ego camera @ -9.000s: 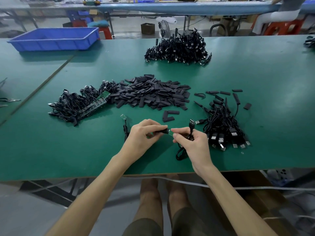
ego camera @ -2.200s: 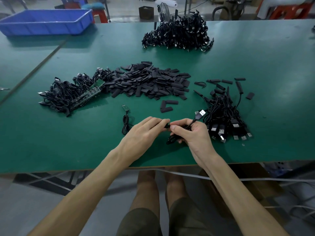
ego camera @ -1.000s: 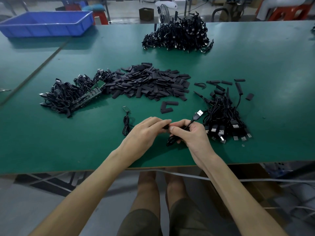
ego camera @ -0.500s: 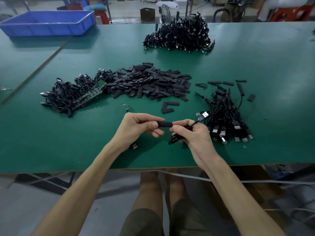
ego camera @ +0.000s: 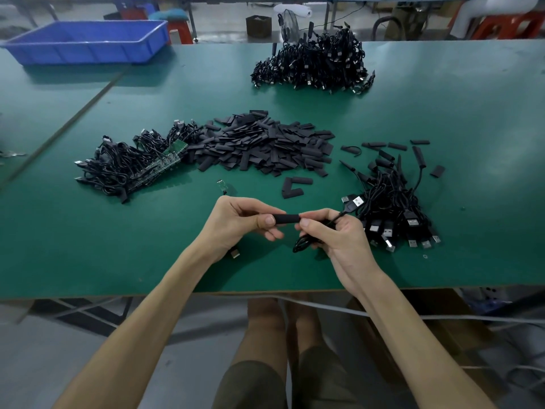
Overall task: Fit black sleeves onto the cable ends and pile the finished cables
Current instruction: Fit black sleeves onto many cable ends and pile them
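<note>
Open green worktop (ego camera: pixel 88 246) is seen at the near edge; a smooth black sleeve (ego camera: pixel 287 219) is pinched between left hand (ego camera: pixel 236 225) and right hand (ego camera: pixel 339 236), which also grips the cable (ego camera: pixel 303 245).

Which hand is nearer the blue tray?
Left. The blue tray lies far back-left of the left hand; the right hand, holding the cable, is farther right, across the sleeve.

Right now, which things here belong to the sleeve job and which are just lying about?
In the job: sleeve, pinched by left hand; cable in right hand; sleeve pile; left cable pile; right cable pile.
Lying about: blue bin; fan; far cable heap, use unclear.
</note>
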